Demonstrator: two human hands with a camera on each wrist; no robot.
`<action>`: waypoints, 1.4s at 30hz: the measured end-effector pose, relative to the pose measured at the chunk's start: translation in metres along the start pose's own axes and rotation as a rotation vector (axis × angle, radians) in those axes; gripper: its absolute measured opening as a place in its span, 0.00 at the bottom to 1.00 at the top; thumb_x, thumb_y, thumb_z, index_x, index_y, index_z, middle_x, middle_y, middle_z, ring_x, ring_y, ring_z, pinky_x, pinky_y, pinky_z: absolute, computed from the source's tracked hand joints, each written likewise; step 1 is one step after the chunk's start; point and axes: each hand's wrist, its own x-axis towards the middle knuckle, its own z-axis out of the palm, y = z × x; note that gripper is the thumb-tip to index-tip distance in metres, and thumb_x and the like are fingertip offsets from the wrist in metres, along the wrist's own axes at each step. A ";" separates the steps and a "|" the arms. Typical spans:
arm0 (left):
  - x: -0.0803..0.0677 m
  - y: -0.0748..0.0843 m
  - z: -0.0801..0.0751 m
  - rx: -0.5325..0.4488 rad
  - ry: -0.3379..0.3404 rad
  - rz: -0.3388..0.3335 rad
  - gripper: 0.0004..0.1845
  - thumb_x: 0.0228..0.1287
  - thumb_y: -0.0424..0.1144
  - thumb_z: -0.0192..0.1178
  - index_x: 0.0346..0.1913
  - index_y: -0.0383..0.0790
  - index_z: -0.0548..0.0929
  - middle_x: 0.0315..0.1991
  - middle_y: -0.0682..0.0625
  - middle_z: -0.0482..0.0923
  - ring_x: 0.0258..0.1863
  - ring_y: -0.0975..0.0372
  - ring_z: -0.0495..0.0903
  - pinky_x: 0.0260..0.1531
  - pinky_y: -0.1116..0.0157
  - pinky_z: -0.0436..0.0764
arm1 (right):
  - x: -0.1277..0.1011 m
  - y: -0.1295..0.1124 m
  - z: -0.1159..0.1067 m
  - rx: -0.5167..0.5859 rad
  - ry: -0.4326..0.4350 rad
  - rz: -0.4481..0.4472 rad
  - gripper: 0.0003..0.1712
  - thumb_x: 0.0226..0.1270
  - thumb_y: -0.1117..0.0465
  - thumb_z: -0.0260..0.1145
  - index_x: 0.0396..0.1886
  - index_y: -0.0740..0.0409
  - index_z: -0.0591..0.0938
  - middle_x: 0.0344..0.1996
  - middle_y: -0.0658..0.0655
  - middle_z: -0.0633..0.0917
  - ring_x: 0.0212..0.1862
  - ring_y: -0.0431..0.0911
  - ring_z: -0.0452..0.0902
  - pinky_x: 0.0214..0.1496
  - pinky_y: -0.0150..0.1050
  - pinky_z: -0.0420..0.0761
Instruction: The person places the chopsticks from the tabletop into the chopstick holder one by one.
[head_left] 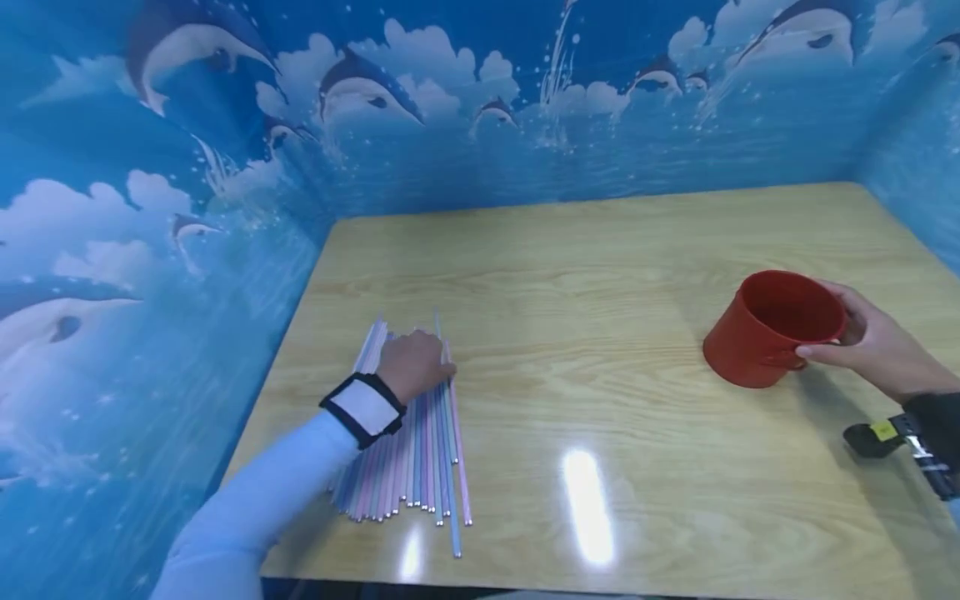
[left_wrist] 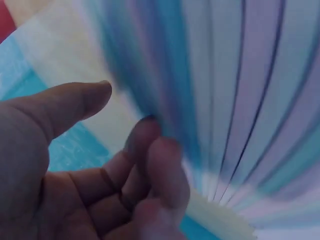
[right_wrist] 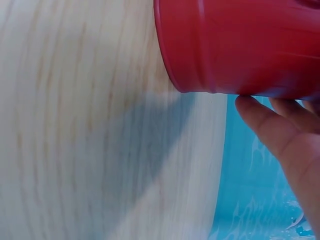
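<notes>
A row of thin pastel sticks [head_left: 390, 479] in pink, blue and lilac lies side by side on the left of the table. My left hand [head_left: 412, 365] is over their upper part. In the left wrist view its fingers [left_wrist: 167, 165] bend loosely against the edge sticks, while the thumb stays apart and nothing shows between them. At the right, a red bucket [head_left: 738, 346] leans slightly, its open mouth facing up. My right hand [head_left: 862, 342] grips its right side, with the thumb near the rim. Whether its base touches the table cannot be told.
The wood-grain table [head_left: 570, 283] extends between the sticks and the bucket. A blue curtain [head_left: 480, 158] printed with dolphins borders it at the back and sides. A bright glare spot [head_left: 588, 508] shows near the front edge.
</notes>
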 end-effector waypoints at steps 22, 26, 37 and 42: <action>0.019 0.037 0.007 -0.059 -0.084 -0.064 0.14 0.45 0.48 0.60 0.16 0.42 0.73 0.17 0.50 0.73 0.15 0.61 0.72 0.11 0.67 0.69 | -0.003 -0.003 0.000 -0.047 -0.021 0.059 0.45 0.51 0.64 0.61 0.64 0.44 0.46 0.51 0.44 0.62 0.44 0.24 0.60 0.32 0.20 0.72; 0.022 0.039 0.004 -0.097 -0.042 -0.069 0.15 0.43 0.47 0.60 0.13 0.43 0.70 0.16 0.51 0.72 0.14 0.61 0.71 0.11 0.67 0.68 | 0.009 0.022 -0.004 0.003 -0.045 -0.007 0.44 0.52 0.68 0.60 0.64 0.45 0.47 0.54 0.46 0.62 0.47 0.26 0.62 0.33 0.22 0.73; 0.038 0.035 -0.019 -0.901 -0.102 -0.061 0.12 0.50 0.42 0.56 0.23 0.35 0.79 0.19 0.47 0.79 0.19 0.59 0.79 0.22 0.66 0.78 | 0.004 -0.006 0.000 0.083 -0.054 -0.088 0.42 0.49 0.75 0.58 0.62 0.52 0.51 0.50 0.42 0.65 0.46 0.28 0.65 0.35 0.21 0.73; 0.045 0.041 -0.061 -1.449 -0.009 0.035 0.09 0.54 0.33 0.53 0.37 0.30 0.75 0.30 0.41 0.78 0.29 0.56 0.80 0.32 0.64 0.79 | 0.004 -0.014 0.001 0.071 -0.059 -0.075 0.42 0.50 0.75 0.58 0.62 0.52 0.50 0.50 0.43 0.64 0.46 0.28 0.65 0.35 0.21 0.73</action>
